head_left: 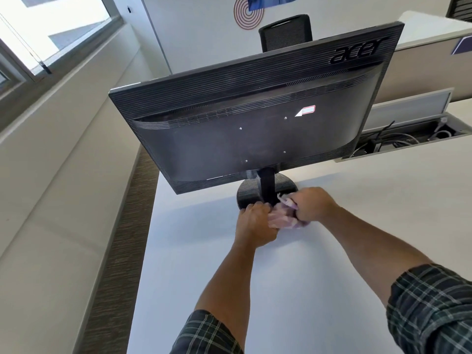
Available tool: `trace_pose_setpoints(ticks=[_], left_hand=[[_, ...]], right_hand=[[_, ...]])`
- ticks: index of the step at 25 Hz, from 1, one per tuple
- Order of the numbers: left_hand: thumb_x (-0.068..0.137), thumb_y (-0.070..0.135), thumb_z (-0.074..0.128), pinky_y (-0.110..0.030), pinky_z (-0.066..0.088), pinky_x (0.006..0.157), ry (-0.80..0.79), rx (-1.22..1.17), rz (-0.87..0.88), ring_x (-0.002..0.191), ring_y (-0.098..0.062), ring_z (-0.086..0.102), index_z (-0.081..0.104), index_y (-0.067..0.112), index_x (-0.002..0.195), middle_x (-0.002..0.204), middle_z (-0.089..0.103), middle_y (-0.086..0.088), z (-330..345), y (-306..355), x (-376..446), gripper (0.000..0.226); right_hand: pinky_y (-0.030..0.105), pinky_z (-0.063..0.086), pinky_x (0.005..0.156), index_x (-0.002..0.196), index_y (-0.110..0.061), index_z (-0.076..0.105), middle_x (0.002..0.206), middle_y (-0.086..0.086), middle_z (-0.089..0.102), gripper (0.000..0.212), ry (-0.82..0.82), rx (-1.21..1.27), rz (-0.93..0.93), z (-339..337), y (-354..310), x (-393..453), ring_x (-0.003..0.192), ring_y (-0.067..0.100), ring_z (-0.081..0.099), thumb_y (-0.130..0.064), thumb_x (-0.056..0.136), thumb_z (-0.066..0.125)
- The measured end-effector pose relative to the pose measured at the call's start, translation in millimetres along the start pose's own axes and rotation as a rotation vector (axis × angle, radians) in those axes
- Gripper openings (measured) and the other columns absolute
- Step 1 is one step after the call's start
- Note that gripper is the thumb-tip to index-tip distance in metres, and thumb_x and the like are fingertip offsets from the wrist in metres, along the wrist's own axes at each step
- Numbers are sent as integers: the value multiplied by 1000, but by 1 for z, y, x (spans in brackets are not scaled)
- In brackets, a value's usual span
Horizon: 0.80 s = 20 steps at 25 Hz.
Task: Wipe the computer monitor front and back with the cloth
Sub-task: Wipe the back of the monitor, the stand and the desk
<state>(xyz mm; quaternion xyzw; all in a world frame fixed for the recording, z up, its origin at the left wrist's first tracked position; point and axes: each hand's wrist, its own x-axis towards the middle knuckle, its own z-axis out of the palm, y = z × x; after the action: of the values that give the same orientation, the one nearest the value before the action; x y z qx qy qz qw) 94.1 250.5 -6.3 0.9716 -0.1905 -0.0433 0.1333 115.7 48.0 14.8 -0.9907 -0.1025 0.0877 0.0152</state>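
Monitor stands back-to-camera on the surface, ready for wiping. Left hand and right hand are together, both gripping the bunched cloth by its base.

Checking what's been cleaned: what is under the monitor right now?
Under the monitor: its stand on the white desk, both hands gripping a pink cloth. The base's front is hidden.

Counts: 1 monitor w/ 1 round stand base, 1 label sticker and 4 mount screws on its back. 1 cloth, 2 hands on it – left hand, right hand – plus 2 plaid sleeves. Also 1 desk, 1 office chair, 1 window, 1 open cable tray.
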Motion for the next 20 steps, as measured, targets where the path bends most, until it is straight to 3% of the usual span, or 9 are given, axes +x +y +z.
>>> trace_pose_setpoints(ticks=[2, 4, 6, 7, 10, 13, 16, 18, 20], left_hand=[[77, 27, 67, -43, 45, 95, 90, -56, -191, 114, -33, 55, 56, 14, 123, 123, 57, -8, 2, 4, 4, 50], [79, 13, 61, -43, 39, 107, 120, -148, -372, 130, -35, 47, 44, 7, 138, 139, 51, -13, 2, 0, 5, 62], [88, 13, 54, -44, 24, 121, 28, -193, -409, 150, -34, 27, 27, 4, 153, 160, 33, -15, 5, -13, 8, 71], [92, 15, 51, -44, 16, 125, -48, -176, -365, 155, -31, 15, 19, 6, 158, 166, 21, -13, 7, -19, 10, 75], [94, 14, 49, -42, 7, 128, -161, -133, -152, 158, -23, 1, 17, 14, 162, 171, 10, -4, 11, -21, 12, 75], [93, 18, 51, -40, 33, 118, -61, -138, -42, 151, -24, 30, 45, 19, 152, 160, 40, -2, 7, -15, 8, 59], [86, 19, 57, -36, 53, 85, -48, -77, -9, 117, -26, 62, 68, 26, 125, 127, 68, 2, -6, -11, -1, 41], [80, 20, 60, -35, 56, 78, -45, -42, 11, 102, -28, 67, 73, 25, 112, 111, 74, 1, -11, -5, -8, 35], [70, 18, 62, -33, 56, 70, -6, -23, 4, 83, -32, 69, 76, 20, 93, 89, 75, -3, -8, 2, -18, 27]], right_hand=[[34, 53, 82, 137, -32, 53, 120, 0, 70, 56, 114, 112, 104, 2, 2, 15, 105, 28, 68, -25, 81, 61], [39, 48, 102, 151, -28, 35, 148, 1, 52, 66, 28, 356, 124, 20, -6, 31, 133, 26, 53, -32, 88, 55], [42, 34, 118, 155, -20, 30, 161, 1, 33, 73, -4, 399, 78, 46, -12, 37, 152, 17, 24, -38, 87, 51], [42, 35, 118, 154, -18, 33, 161, 1, 34, 73, 25, 389, 72, 53, -10, 36, 153, 17, 23, -39, 86, 49], [36, 50, 105, 147, -20, 49, 144, 2, 58, 65, 176, 307, 1, 43, -8, 16, 131, 24, 55, -39, 85, 54], [33, 53, 89, 123, -25, 68, 115, -1, 72, 53, 208, 310, -111, 42, -9, -3, 106, 22, 64, -51, 77, 61], [29, 54, 73, 96, -27, 72, 94, -5, 68, 34, 103, 325, -150, 43, -8, -10, 86, 17, 62, -47, 69, 72], [26, 49, 64, 80, -26, 67, 79, -7, 64, 27, 57, 177, -167, 38, -5, -9, 73, 15, 57, -46, 64, 73], [24, 43, 62, 74, -22, 64, 74, -3, 64, 23, 132, 92, -84, 32, -6, -9, 68, 18, 58, -40, 60, 69]])
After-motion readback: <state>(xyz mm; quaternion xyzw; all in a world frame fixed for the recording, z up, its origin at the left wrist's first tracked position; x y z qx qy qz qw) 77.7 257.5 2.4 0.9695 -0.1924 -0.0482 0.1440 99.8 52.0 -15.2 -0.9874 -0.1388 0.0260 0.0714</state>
